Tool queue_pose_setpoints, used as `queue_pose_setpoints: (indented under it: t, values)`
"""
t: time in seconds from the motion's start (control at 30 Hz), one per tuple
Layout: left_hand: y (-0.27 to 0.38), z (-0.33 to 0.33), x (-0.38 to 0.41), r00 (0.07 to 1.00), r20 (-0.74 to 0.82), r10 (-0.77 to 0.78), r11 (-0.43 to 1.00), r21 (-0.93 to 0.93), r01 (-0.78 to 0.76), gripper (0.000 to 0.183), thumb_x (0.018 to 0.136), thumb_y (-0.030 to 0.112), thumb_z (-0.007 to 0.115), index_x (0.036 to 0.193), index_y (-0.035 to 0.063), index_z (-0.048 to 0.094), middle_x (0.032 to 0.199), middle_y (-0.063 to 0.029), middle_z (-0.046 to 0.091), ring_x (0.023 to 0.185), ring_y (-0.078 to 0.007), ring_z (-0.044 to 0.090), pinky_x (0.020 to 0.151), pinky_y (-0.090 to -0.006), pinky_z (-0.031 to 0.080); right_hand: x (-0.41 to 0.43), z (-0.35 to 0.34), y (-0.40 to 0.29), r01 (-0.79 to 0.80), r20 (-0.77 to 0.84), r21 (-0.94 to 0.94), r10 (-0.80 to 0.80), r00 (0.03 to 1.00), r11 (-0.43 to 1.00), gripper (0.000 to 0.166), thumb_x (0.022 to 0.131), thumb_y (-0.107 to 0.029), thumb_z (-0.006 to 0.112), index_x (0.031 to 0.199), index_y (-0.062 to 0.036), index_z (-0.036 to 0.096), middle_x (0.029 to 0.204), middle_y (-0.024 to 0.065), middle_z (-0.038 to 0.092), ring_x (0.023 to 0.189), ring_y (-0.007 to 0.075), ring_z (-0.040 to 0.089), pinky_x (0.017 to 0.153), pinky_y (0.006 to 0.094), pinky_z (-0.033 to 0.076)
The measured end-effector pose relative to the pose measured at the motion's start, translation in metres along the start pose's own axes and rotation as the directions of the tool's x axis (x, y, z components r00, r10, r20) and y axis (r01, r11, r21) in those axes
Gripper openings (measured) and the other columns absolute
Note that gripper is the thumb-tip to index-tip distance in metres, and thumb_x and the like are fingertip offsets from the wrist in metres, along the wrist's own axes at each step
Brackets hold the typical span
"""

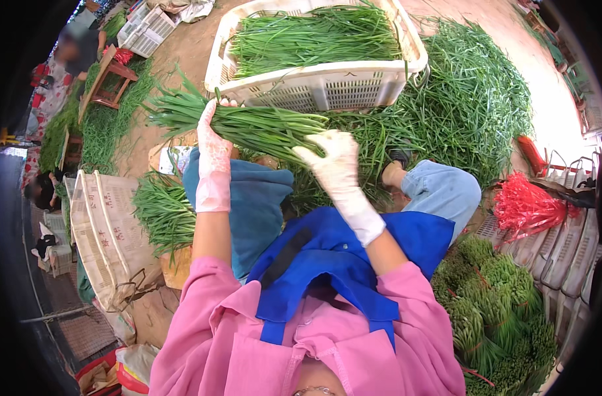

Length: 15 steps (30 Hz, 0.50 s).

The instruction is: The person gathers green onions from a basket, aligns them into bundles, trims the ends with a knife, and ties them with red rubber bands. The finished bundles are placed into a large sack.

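A loose bunch of garlic chives (266, 123) lies across in front of me, leafy tips left and cut stem ends right. My left hand (214, 136), in a stained whitish glove, grips it around the leafy half. At the stem end, my right hand (334, 156), gloved and slightly blurred, has thumb and fingers on the stems. Just beyond the bunch stands a white plastic crate (316, 91) with chives (316, 42) laid lengthwise inside. More chives (165, 213) rest beside my left knee, over a wooden surface (177, 267).
A wide heap of loose green leaves (469, 94) covers the floor at right. Tied bundles (499, 307) stand lower right, near red plastic strips (528, 205) and stacked crates (568, 247). Other crates (108, 237) lean at left. A person (80, 49) is by a wooden stool (108, 81).
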<state>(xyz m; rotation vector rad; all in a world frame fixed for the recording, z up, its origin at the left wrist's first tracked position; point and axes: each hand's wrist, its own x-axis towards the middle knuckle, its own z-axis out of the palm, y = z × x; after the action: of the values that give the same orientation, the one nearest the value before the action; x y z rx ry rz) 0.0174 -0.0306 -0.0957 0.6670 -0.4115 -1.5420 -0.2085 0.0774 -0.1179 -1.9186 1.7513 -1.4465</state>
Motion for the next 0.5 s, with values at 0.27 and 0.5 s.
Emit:
queue_pose_setpoints:
  t: [0.27, 0.5]
  values:
    - [0.003, -0.014, 0.006, 0.979, -0.202, 0.014, 1.000, 0.014, -0.011, 0.025, 0.085, 0.024, 0.057, 0.095, 0.0013, 0.057, 0.087, -0.0099, 0.062, 0.089, -0.0274, 0.058, 0.083, -0.0427, 0.047, 0.009, 0.010, -0.023, -0.537, 0.385, 0.771, 0.421, 0.821, 0.343, 0.015, 0.077, -0.008, 0.067, 0.089, 0.0010, 0.066, 0.085, 0.0058, 0.064, 0.083, 0.0139, 0.057, 0.075, 0.0253, 0.044]
    - [0.031, -0.054, 0.025, 0.983, -0.144, 0.109, 0.991, -0.060, -0.119, 0.020, 0.087, 0.024, 0.053, 0.086, 0.0043, 0.055, 0.082, -0.0074, 0.058, 0.086, -0.0240, 0.055, 0.084, -0.0418, 0.046, 0.032, -0.052, 0.086, -0.244, 0.418, 0.900, 0.551, 0.722, -0.362, 0.032, 0.089, -0.034, 0.052, 0.099, -0.0053, 0.062, 0.098, 0.0084, 0.065, 0.095, 0.0179, 0.060, 0.088, 0.0337, 0.047]
